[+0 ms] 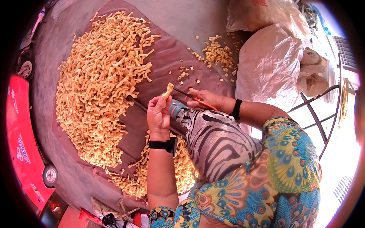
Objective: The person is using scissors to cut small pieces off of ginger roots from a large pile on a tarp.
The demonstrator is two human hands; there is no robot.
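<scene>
My left hand [158,114] pinches a small pale-orange piece [167,91] by its lower end and holds it up over the brown sheet [167,60]. My right hand [203,98] grips orange-handled scissors [194,98], whose dark blades reach left and touch the piece. A big heap of the same orange pieces [99,79] lies to the left of my hands. More of them [182,167] lie under my left forearm. A smaller heap of short cut bits [217,53] sits beyond my right hand.
Two stuffed white sacks [270,60] stand at the right edge of the sheet. My knee in zebra-striped cloth [213,136] rises just below my hands. A red wheeled vehicle [19,144] stands at the left, and a metal frame [319,114] at the right.
</scene>
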